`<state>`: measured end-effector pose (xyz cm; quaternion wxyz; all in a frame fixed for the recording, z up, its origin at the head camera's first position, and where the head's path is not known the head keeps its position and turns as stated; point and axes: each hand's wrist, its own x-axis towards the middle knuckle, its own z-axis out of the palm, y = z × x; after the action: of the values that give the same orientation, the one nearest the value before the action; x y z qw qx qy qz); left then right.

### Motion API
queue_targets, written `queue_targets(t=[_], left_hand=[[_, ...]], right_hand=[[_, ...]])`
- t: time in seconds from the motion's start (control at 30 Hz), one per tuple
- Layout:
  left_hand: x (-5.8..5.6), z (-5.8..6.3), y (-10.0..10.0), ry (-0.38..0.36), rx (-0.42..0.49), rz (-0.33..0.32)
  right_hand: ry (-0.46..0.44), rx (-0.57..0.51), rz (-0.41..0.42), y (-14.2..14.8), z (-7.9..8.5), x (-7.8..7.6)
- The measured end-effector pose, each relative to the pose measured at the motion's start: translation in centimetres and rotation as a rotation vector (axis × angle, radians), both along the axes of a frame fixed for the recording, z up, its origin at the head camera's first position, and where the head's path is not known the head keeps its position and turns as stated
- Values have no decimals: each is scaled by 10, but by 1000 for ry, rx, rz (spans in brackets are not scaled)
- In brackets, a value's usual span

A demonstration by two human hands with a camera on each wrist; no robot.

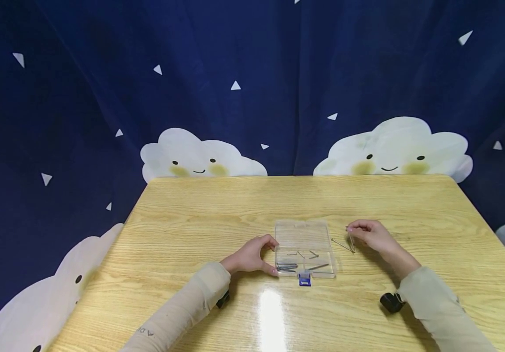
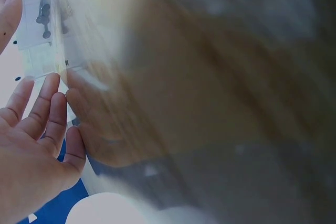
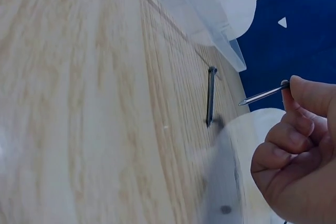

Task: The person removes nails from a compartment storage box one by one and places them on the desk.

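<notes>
A clear plastic box (image 1: 303, 233) lies on the table with its lid folded back. Inside its divided base are several nails (image 1: 286, 266) in the left front part, with a longer one (image 1: 317, 267) and small pieces in other sections. My left hand (image 1: 250, 255) holds the box at its left side, thumb at the front corner and fingertips along the edge. To the right of the box, my right hand (image 1: 376, 239) pinches a nail (image 3: 262, 96) by its head end, point hanging downward in the head view. Another nail (image 3: 211, 98) lies on the table between that hand and the box.
A blue latch (image 1: 304, 279) sticks out at the front of the box. The wooden table (image 1: 208, 210) reaches back to a dark blue curtain (image 1: 252, 58) with printed clouds. Black wrist devices, such as the right one (image 1: 392, 302), hang under both sleeves.
</notes>
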<state>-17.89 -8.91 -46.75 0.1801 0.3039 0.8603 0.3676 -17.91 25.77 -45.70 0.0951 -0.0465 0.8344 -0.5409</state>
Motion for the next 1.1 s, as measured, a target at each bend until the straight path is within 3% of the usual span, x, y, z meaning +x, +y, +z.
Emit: queue_targets(t=[0.37,1.1], left_hand=[[0,0,0,18,5,-4],[1,3,0,15,-18,2]], right_hand=[[-51,84,-30,10,-3,-8],[-206,32,-93,24,-10,-22]])
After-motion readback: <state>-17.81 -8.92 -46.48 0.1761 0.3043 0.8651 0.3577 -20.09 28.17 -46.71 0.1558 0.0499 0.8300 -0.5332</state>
